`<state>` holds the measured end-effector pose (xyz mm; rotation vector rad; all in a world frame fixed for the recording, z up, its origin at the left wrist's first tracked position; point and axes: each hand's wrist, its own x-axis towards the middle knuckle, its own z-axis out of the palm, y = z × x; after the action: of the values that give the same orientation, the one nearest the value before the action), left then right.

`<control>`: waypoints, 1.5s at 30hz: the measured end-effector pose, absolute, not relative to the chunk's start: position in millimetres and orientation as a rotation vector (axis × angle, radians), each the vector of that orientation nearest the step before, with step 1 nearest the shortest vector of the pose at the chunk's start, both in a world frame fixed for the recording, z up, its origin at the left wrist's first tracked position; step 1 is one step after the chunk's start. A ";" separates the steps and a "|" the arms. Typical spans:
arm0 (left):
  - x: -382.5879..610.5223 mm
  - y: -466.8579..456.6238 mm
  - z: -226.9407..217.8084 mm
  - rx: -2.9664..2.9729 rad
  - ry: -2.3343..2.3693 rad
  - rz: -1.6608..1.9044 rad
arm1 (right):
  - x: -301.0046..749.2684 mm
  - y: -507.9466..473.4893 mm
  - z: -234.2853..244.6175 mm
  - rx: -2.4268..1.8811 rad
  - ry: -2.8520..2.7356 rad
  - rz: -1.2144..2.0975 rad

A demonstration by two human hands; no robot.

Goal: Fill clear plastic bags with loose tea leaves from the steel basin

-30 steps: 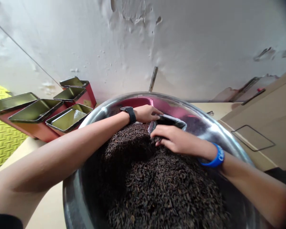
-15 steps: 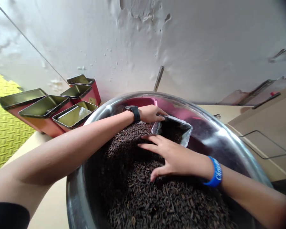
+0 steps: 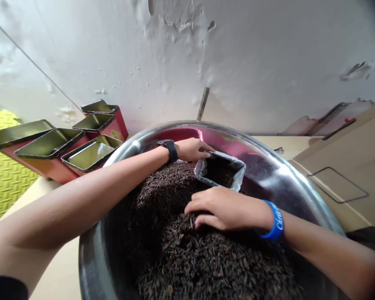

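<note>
A large steel basin (image 3: 287, 175) in front of me is heaped with dark loose tea leaves (image 3: 187, 254). My left hand (image 3: 192, 148), a black watch on its wrist, pinches the far rim of a silvery foil bag (image 3: 220, 173) that stands open in the leaves and is partly filled. My right hand (image 3: 220, 207), a blue band on its wrist, lies on the pile just in front of the bag. Its fingers are curled down into the leaves, cupping some.
Several open red tins (image 3: 81, 156) with gold insides stand on the table at the left, a few with foil liners. A yellow patterned mat (image 3: 3, 187) lies far left. A peeling white wall (image 3: 237, 62) rises behind the basin. A cardboard surface (image 3: 356, 166) is at the right.
My right hand left the bag's mouth, spread flat over the leaves, then curled its fingers into the pile. My left hand has stayed on the bag's rim.
</note>
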<state>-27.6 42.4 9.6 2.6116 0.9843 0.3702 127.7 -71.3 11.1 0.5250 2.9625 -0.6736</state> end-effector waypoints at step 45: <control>-29.4 53.6 11.7 2.654 0.814 0.250 | 154.4 -33.7 7.7 0.977 3.056 -0.483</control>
<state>-29.4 53.6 11.7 2.6542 0.8142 0.2505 154.4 -33.7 7.7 0.9767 3.0560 -0.4834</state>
